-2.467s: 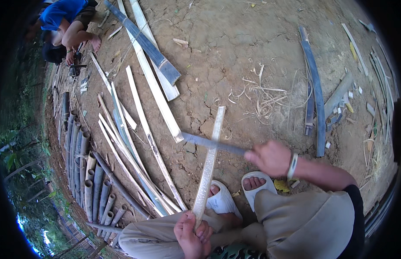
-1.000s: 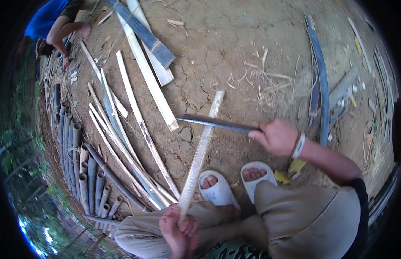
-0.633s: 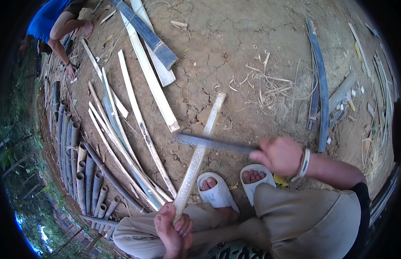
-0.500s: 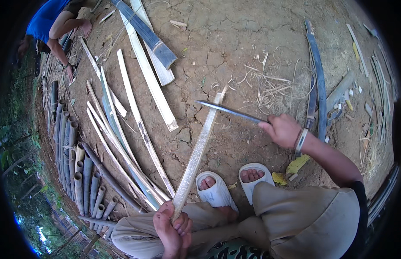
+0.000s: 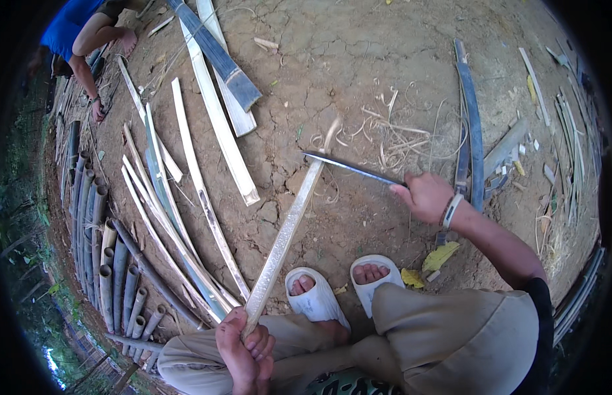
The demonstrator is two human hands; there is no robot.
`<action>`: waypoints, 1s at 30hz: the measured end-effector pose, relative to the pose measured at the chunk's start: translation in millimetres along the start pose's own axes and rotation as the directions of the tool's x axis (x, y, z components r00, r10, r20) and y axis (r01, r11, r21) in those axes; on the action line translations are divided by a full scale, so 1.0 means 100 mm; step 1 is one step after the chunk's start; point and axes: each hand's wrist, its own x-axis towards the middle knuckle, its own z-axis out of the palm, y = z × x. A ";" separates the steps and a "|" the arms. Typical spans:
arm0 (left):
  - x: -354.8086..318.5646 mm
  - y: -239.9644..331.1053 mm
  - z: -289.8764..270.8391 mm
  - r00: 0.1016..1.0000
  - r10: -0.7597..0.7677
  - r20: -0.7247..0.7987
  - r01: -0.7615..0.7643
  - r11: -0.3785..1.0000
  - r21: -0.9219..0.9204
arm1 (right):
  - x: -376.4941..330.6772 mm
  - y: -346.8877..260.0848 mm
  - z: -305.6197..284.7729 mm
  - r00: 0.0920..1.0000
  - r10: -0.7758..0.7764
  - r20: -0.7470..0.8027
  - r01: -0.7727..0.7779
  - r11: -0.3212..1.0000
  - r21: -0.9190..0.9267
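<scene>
My left hand [image 5: 243, 352] grips the near end of a long pale bamboo strip [image 5: 286, 227] that slants away from my knees toward the upper right. My right hand [image 5: 426, 196] is closed on the handle of a long dark knife [image 5: 352, 168]. The blade lies across the far part of the strip, its tip just past the strip's left edge. Thin curled shavings [image 5: 391, 135] lie on the dirt beyond the blade. My two feet in white sandals [image 5: 318, 299] rest on the ground below the strip.
Several split bamboo strips [image 5: 187, 197] fan out on the dirt to the left, with a row of bamboo tubes [image 5: 105, 263] beyond them. Dark curved strips [image 5: 471, 131] lie at right. A person in a blue shirt [image 5: 75, 29] crouches at top left.
The knife has been stroked back and forth along the strip: it went from mid-strip out to the far end, and now sits a little back from the tip. My left hand keeps its hold.
</scene>
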 end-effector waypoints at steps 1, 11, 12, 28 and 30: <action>0.00 0.01 0.04 1.000 0.008 0.017 -0.009 1.000 0.013 | 0.05 0.09 -0.04 0.999 0.009 -0.039 -0.009 1.000 0.000; 0.10 0.04 -0.05 1.000 -0.024 -0.001 0.023 0.997 -0.074 | -0.12 -0.17 0.00 0.999 -0.021 -0.044 0.019 0.999 -0.036; 0.08 0.02 -0.03 1.000 -0.009 -0.005 0.009 0.999 -0.048 | -0.13 -0.19 0.00 0.999 -0.035 -0.014 0.035 0.998 -0.049; -0.10 -0.19 0.13 1.000 0.018 -0.010 -0.019 0.994 -0.109 | 0.12 -0.27 0.13 0.984 -0.161 -0.078 0.168 0.982 0.086; -0.10 -0.19 0.13 1.000 -0.006 -0.014 0.005 0.995 -0.099 | 0.05 -0.36 0.13 0.983 -0.178 -0.038 0.180 0.981 0.070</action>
